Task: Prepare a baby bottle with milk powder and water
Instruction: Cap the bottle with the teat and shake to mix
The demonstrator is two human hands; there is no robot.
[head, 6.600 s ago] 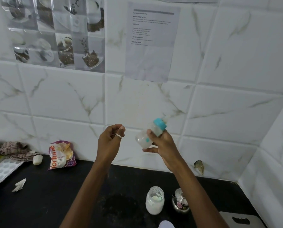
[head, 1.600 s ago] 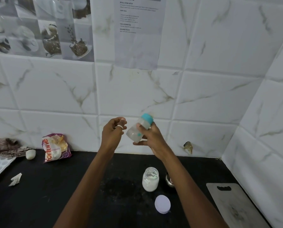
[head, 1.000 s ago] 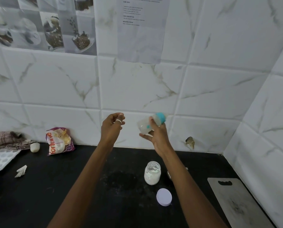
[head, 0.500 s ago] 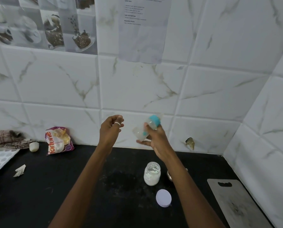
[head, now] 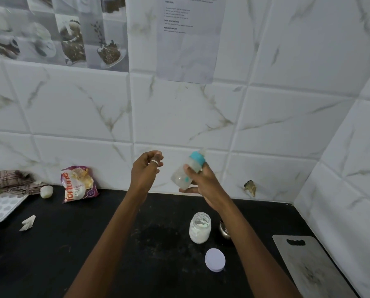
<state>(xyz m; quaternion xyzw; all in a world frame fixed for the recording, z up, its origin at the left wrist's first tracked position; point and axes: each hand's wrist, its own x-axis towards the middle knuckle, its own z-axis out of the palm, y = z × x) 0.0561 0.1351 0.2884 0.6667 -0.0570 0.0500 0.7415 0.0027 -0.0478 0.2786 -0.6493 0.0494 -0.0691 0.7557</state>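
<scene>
We stand at the black counter (head: 93,244) with both arms raised over it. Our right hand (head: 203,183) is wrapped round the baby bottle (head: 185,175), thumb across the front and fingers behind, just under the teal collar. The bottle hangs in the air before the tiled wall. It is tilted with its teat end up and to the right, above the open jar (head: 199,227) of white powder. Our left hand (head: 145,171) is beside the bottle but apart from it. Its fingers are curled in, tips bunched against the thumb, and we see nothing in them.

We judge the bottle light: stiff clear plastic with a little cloudy white inside, smooth enough to slip if wet. The body below the collar is the sound place to hold, since the soft teat gives no purchase. The jar looks like glass, heavier and breakable. Its round lid (head: 215,259) lies flat nearby.

The sheet (head: 190,39) on the wall carries print too small for us to read. The packet (head: 78,183) leaning against the wall reads "fortune" and "maida".
</scene>
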